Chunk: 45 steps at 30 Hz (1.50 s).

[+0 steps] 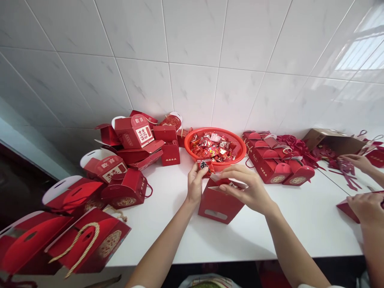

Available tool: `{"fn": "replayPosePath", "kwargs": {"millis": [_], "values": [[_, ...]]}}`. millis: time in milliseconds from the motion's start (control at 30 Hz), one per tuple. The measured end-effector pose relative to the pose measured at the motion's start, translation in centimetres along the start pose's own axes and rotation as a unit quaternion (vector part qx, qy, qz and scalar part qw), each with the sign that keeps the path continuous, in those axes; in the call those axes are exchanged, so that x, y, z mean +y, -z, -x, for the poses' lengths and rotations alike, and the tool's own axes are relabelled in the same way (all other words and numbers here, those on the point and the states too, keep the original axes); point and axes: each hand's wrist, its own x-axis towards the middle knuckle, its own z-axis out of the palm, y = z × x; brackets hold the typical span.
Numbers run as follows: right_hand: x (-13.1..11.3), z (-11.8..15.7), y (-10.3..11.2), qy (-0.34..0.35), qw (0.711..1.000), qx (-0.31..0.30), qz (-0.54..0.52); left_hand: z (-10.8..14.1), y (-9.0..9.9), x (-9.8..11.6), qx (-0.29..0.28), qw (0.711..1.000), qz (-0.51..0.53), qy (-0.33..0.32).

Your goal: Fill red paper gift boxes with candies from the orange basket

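A red paper box [220,206] stands on the white table in front of me, its top flaps raised. My left hand [196,182] pinches a small red candy packet [205,168] with dark lettering, just left of the box opening. My right hand [247,186] is over the top of the box, its thumb and fingers round the upper flaps. Behind the box is a red plastic basket [188,149] holding many wrapped candies [210,148]. What lies inside the box is mostly hidden by my right hand.
Several red gift boxes [120,176] crowd the left side of the table [180,248]. More red boxes [270,160] stand at the right, near a cardboard box [331,140]. At the far right, another person's hands [364,206] touch a red box. A tiled wall borders the back.
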Motion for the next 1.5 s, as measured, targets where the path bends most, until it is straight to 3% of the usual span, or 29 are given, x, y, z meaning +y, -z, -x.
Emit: {"fn": "replayPosePath", "kwargs": {"millis": [100,400,500,667,733,1033,1133,1300,1400,1500], "values": [[0.1,0.1,-0.3,0.033,0.999,-0.02,0.012,-0.3,0.3,-0.2,0.002,1.0,-0.005,-0.007],[0.6,0.0,-0.3,0.034,0.997,-0.039,0.063,-0.4,0.4,0.0,-0.001,1.0,-0.012,-0.01],[0.7,0.0,-0.1,0.019,0.999,-0.017,0.045,-0.5,0.4,0.3,-0.005,0.999,-0.021,-0.025],[-0.1,-0.7,0.1,-0.052,0.995,0.086,-0.025,-0.3,0.8,1.1,-0.027,0.993,-0.065,-0.099],[-0.5,-1.3,-0.1,-0.071,0.992,0.1,-0.03,-0.1,0.9,1.4,-0.043,0.989,-0.086,-0.113],[-0.1,-3.1,-1.3,-0.039,0.998,0.029,-0.028,0.3,0.7,1.5,-0.085,0.985,-0.106,-0.111],[0.0,-3.0,-0.8,-0.05,0.996,0.076,-0.021,0.3,1.1,1.4,-0.119,0.983,-0.091,-0.11],[-0.3,-1.7,0.7,-0.099,0.964,0.233,-0.076,0.4,1.6,1.7,-0.197,0.969,-0.107,-0.103],[-0.4,-0.6,1.4,-0.097,0.965,0.212,-0.12,0.5,1.1,1.7,-0.148,0.977,-0.131,-0.078],[-0.3,0.1,1.5,-0.065,0.98,0.159,-0.095,0.5,0.4,1.5,-0.093,0.982,-0.138,-0.084]]}}
